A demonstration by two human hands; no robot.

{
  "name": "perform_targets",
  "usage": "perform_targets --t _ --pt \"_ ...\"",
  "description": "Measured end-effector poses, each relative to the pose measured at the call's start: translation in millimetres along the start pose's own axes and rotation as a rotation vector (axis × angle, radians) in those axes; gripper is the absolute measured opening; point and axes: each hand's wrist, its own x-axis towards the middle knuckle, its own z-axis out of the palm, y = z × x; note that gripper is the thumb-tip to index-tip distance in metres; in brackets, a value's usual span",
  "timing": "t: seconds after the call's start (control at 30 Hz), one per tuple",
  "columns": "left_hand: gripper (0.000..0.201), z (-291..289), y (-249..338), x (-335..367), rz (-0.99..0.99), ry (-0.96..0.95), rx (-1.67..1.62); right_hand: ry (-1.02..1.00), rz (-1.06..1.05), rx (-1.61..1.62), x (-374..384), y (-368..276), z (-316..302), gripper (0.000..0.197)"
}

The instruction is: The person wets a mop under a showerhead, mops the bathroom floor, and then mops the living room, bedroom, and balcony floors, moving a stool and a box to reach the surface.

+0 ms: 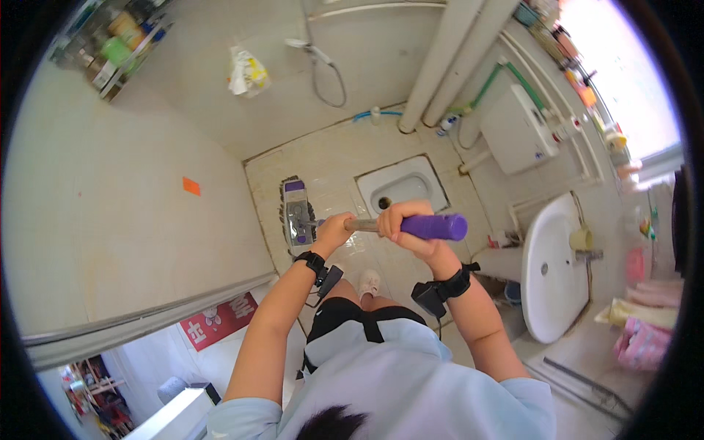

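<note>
Both my hands are closed around the pole of a flat mop (364, 225), which has a purple grip at its upper end. My right hand (407, 226) wraps the pole just below the purple grip. Lower down the pole, to the left, is my left hand (336, 231), with its fingers curled round it. The grey and purple mop head (297, 213), fringed with dark strands, lies on the tiled floor (330, 161) close to the left wall. A dark strapped device sits on each of my wrists.
A squat toilet (403, 185) is set in the floor ahead, with a white cistern (518, 130) on the wall. The washbasin (555, 271) stands at right. White pipes (440, 66) rise at the far wall beside a hanging shower head (298, 44). A red mat (220, 320) lies behind left.
</note>
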Motion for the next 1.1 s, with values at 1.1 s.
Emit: perform_targets --t 1.1 --pt "0.020 -43 -25 -197 0.688 -0.627 0.377 0.943 -0.389 -0.200 -148 -31 341 0.020"
